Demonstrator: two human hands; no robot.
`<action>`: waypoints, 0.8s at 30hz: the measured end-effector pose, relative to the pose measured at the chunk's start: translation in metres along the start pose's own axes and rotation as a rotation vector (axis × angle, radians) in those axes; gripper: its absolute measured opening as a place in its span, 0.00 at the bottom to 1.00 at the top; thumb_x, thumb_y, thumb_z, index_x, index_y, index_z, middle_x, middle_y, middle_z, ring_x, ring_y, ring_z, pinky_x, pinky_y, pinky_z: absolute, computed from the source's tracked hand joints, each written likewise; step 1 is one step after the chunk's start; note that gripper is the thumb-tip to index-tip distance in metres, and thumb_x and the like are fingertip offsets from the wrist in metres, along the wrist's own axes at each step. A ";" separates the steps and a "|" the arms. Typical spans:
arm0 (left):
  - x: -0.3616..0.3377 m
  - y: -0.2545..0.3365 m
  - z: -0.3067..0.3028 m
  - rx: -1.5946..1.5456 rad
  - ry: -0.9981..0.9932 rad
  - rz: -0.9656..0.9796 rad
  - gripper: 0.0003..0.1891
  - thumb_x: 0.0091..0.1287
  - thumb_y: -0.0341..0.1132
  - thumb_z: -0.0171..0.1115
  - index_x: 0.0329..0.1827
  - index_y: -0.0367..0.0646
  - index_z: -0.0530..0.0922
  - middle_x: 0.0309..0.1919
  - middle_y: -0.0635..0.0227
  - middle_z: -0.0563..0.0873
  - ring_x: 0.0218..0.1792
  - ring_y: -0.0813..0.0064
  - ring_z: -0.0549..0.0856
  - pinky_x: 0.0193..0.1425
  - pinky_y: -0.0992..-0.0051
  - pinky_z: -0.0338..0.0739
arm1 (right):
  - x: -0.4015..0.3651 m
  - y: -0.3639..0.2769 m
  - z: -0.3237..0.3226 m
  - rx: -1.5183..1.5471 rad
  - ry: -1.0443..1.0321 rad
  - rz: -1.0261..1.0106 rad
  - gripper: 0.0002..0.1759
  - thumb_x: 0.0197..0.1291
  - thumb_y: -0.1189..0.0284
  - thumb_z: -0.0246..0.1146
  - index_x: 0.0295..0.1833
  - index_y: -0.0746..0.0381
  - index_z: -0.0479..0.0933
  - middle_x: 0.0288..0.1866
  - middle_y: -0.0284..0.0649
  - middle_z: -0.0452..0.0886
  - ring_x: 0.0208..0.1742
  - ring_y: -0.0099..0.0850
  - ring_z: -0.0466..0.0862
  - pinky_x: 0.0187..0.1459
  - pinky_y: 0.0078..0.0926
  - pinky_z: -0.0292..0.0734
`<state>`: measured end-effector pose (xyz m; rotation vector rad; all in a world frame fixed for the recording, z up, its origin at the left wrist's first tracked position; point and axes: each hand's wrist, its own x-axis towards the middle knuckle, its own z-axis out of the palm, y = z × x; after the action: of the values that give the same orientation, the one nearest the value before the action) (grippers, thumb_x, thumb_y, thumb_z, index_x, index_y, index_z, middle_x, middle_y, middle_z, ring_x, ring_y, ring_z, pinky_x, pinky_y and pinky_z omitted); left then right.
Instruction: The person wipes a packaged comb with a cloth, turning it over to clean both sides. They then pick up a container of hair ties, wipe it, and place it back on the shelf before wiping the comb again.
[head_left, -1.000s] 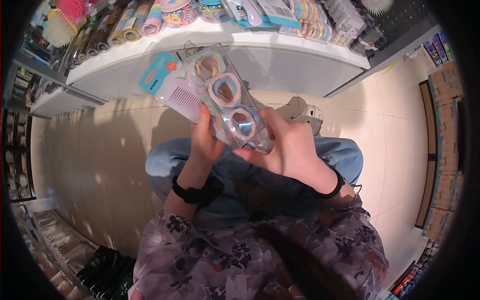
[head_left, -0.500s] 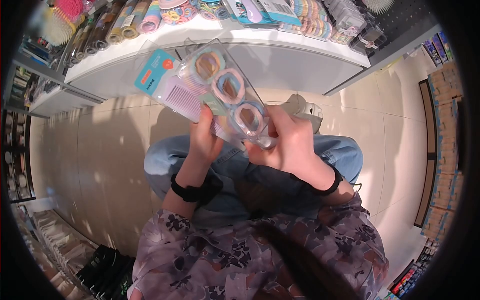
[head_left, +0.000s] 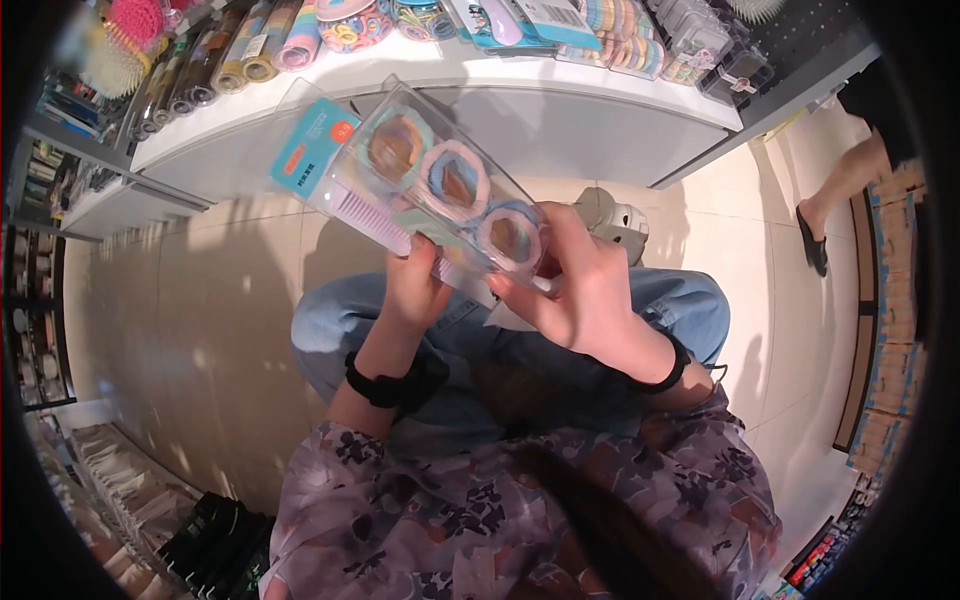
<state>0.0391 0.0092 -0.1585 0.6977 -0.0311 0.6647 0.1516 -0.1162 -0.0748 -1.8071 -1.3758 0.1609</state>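
My right hand (head_left: 580, 280) is closed on the lower right end of a clear box of hair ties (head_left: 455, 180). Pastel fabric rings show in three stacks through its clear face. My left hand (head_left: 415, 285) grips a packaged lilac comb (head_left: 370, 215) on a blue card, its thumb lying over the front of the pack. The box overlaps part of the comb, hiding some of its teeth and handle. Both packs are tilted and held above my knees, in front of the shelf.
A white shelf (head_left: 600, 92) ahead carries rolled hair ties, a tub of colourful elastics (head_left: 355, 25), carded combs (head_left: 505, 25) and clear boxes (head_left: 700, 45). Another person's leg (head_left: 845, 185) is on the right aisle floor. Hanging goods (head_left: 130, 475) line the lower left.
The box of hair ties has turned and shifted slightly left, covering more of the comb. Another person's leg has come into view at the right.
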 end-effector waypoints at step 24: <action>0.013 0.015 0.011 0.266 -0.052 0.123 0.41 0.60 0.66 0.41 0.71 0.55 0.42 0.69 0.70 0.51 0.68 0.61 0.56 0.69 0.58 0.53 | 0.013 0.015 0.003 1.195 -0.279 0.666 0.22 0.64 0.62 0.49 0.47 0.72 0.73 0.40 0.37 0.77 0.42 0.22 0.72 0.47 0.20 0.66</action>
<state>0.0428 0.0185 -0.1377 0.9752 -0.0338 0.7766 0.1659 -0.1040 -0.0817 -1.1038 -0.4992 1.3111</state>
